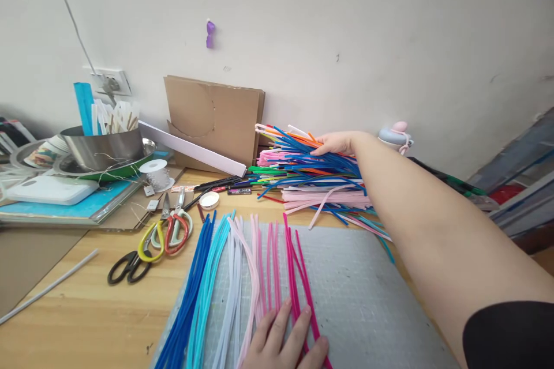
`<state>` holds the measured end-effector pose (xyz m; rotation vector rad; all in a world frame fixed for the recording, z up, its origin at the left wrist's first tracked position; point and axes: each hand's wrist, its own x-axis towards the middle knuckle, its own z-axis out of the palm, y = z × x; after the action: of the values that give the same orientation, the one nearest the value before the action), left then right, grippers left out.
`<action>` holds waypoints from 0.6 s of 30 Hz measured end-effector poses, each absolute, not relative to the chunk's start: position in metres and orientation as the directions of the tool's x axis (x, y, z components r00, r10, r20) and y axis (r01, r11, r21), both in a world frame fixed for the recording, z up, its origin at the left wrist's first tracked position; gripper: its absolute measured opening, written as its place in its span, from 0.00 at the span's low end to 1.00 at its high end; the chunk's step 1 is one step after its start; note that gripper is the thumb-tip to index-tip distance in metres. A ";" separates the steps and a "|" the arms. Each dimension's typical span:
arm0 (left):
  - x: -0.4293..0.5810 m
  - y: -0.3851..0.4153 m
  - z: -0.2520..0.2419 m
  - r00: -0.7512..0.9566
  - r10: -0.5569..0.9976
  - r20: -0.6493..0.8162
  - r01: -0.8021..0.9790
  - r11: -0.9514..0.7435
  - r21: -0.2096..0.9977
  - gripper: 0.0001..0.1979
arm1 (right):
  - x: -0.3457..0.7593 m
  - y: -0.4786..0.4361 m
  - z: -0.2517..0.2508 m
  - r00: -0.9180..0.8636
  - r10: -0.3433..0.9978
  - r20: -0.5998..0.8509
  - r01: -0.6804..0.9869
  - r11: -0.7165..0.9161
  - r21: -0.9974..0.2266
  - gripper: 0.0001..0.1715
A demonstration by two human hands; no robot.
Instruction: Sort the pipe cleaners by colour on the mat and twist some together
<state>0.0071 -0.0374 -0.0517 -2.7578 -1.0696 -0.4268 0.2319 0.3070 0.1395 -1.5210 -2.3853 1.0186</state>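
My right hand (335,142) reaches far across the table and rests on top of a tall heap of mixed-colour pipe cleaners (311,176) by the wall; its fingers curl into the blue and orange strands. My left hand (283,341) lies flat at the near edge, fingers spread over pink and magenta pipe cleaners (298,268). These belong to sorted rows of dark blue (193,282), light blue (212,277), white and pink strands laid side by side on a grey cutting mat (367,294).
Several scissors (149,242) lie left of the mat. Cardboard sheets (214,118) lean on the wall. A metal bowl (101,147) with sticks, a white strip (190,150), tape rolls and a pastel bottle (396,135) crowd the back of the wooden table (86,311).
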 end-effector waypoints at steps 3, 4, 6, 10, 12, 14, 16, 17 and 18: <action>0.009 -0.037 -0.059 0.698 0.594 0.400 0.683 -0.719 -0.124 0.19 | 0.236 0.309 0.149 -0.512 0.790 -0.337 0.738 0.204 -0.643 0.15; 0.010 -0.037 -0.062 0.674 0.576 0.462 0.699 -0.699 -0.149 0.18 | 0.237 0.310 0.151 -0.527 0.781 -0.335 0.739 0.227 -0.635 0.15; 0.012 -0.036 -0.066 0.605 0.530 0.594 0.745 -0.640 -0.188 0.17 | 0.236 0.316 0.155 -0.546 0.809 -0.216 0.754 0.362 -0.549 0.14; 0.010 -0.034 -0.058 0.659 0.472 0.585 0.724 -0.607 -0.327 0.17 | 0.223 0.327 0.151 -0.521 0.844 0.132 0.781 0.533 -0.324 0.14; 0.008 -0.033 -0.051 0.696 0.465 0.547 0.700 -0.610 -0.372 0.17 | 0.218 0.330 0.140 -0.486 0.839 0.246 0.789 0.542 -0.290 0.20; 0.006 -0.032 -0.047 0.698 0.464 0.546 0.700 -0.602 -0.384 0.17 | 0.215 0.330 0.121 -0.450 0.825 0.343 0.799 0.543 -0.257 0.26; 0.006 -0.032 -0.047 0.703 0.463 0.541 0.697 -0.603 -0.389 0.17 | 0.215 0.328 0.100 -0.434 0.821 0.372 0.808 0.537 -0.242 0.31; 0.007 -0.032 -0.047 0.705 0.460 0.540 0.694 -0.605 -0.390 0.17 | 0.216 0.328 0.090 -0.438 0.823 0.361 0.809 0.536 -0.241 0.32; 0.007 -0.032 -0.048 0.705 0.460 0.541 0.694 -0.607 -0.388 0.18 | 0.216 0.328 0.081 -0.448 0.825 0.343 0.805 0.539 -0.245 0.33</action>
<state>0.0068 -0.0321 -0.0482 -2.3253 -0.8771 -0.5250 0.2163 0.3277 0.0810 -1.3292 -2.3591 0.0643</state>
